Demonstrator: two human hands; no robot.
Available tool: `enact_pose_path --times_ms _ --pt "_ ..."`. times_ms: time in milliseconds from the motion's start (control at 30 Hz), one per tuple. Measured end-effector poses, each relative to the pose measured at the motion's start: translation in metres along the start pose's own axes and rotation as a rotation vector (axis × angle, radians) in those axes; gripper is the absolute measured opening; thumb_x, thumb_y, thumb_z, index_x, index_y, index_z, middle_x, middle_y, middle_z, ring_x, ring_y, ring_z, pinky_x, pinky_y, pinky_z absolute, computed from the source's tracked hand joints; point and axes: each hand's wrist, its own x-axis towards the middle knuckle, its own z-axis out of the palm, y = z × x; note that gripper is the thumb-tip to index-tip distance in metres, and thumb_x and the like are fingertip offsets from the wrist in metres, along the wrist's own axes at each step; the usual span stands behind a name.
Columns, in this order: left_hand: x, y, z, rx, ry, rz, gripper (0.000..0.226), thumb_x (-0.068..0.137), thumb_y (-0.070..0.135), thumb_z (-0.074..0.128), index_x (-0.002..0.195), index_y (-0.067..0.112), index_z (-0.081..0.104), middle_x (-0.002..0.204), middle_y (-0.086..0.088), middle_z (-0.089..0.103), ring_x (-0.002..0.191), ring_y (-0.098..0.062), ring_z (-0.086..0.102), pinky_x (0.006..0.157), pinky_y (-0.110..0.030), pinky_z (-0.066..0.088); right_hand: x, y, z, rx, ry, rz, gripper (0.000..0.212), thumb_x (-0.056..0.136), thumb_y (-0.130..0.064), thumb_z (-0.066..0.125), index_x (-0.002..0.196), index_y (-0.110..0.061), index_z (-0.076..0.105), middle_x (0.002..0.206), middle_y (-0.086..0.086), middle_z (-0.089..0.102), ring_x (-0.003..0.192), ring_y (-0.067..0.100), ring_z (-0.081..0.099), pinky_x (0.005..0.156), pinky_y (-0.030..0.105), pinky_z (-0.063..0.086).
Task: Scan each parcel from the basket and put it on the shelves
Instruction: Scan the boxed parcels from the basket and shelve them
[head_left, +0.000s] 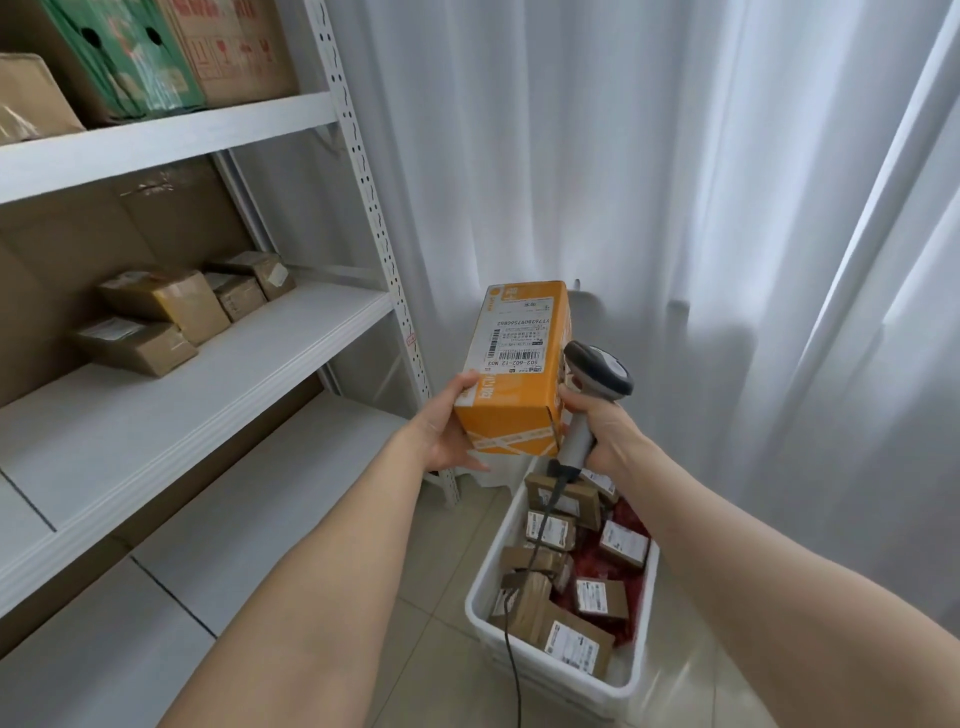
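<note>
Left hand (451, 427): grips the near end of one orange parcel (511, 395), thumb on the top face, palm and fingers under the left lower edge. Parcel held clear of shelf and basket, long axis pointing away from the person, white barcode label (519, 338) facing up.

Right hand (605, 428): fingers curled tight round the handle of one grey barcode scanner (597, 371). Scanner head sits just beside the parcel's right edge, level with the label; forefinger knuckle close to the parcel's near right corner, contact uncertain. One dark cable (511, 639) hangs from the handle base down across the basket.

Basket (480, 584): one, white plastic, on the tiled floor below and slightly right of the hands. Contents: at least eight small brown parcels (600, 597), most with white labels showing, lying on red material (631, 519). Exact count unclear, as some overlap.

Shelves (249, 358): white metal unit to the left. Middle board holds four brown parcels (166, 301) grouped toward the back. Upper board holds one green carton (124, 57), one brown printed carton (234, 47) and one brown package at the left edge.

White curtain (649, 182) behind.
</note>
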Motion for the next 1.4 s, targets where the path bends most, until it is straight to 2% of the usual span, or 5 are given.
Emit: enact_pose_path --times_ms 167,267,467,767,1400 --pt "0.006 -0.006 0.0 -0.083 0.045 -0.003 0.063 0.074 0.039 0.075 0.128 0.021 0.048 0.128 -0.018 0.056 0.115 -0.035 0.058 0.095 -0.054 0.049 -0.002 0.009 0.004 -0.084 0.09 -0.059 0.038 0.085 -0.026 0.074 0.118 -0.012 0.062 0.11 0.013 0.072 0.1 0.033 0.069 0.092 0.054 0.053" --pt "0.011 -0.01 0.006 0.004 0.133 0.063 0.054 0.081 0.026 0.07 0.129 0.022 0.047 0.119 -0.014 0.058 0.104 -0.03 0.061 0.075 -0.047 0.058 -0.005 0.01 0.007 -0.166 0.163 -0.075 0.029 0.087 -0.026 0.073 0.11 -0.012 0.062 0.111 0.012 0.07 0.104 0.032 0.067 0.097 0.052 0.051" --pt "0.025 -0.021 -0.002 0.087 0.196 0.165 0.056 0.081 0.008 0.07 0.126 0.027 0.043 0.115 -0.008 0.062 0.089 -0.024 0.065 0.056 -0.037 0.057 -0.017 0.004 0.004 -0.275 0.178 -0.159 0.012 0.09 -0.018 0.068 0.095 -0.011 0.059 0.091 0.013 0.071 0.081 0.027 0.07 0.078 0.039 0.059" --pt "0.04 -0.029 -0.006 0.051 0.263 0.214 0.074 0.075 0.006 0.075 0.135 0.029 0.039 0.114 -0.005 0.062 0.099 -0.027 0.063 0.077 -0.048 0.057 -0.039 -0.003 -0.001 -0.358 0.02 -0.071 0.018 0.087 -0.009 0.064 0.103 -0.005 0.057 0.059 0.009 0.06 0.045 0.016 0.054 0.045 0.026 0.046" --pt "0.038 -0.015 -0.02 -0.015 0.292 0.229 0.074 0.079 0.004 0.072 0.14 0.026 0.037 0.129 -0.011 0.056 0.114 -0.033 0.057 0.09 -0.056 0.051 -0.044 -0.016 0.018 -0.45 -0.069 0.011 0.011 0.088 -0.01 0.058 0.098 -0.008 0.055 0.053 0.003 0.056 0.043 0.012 0.051 0.044 0.021 0.046"
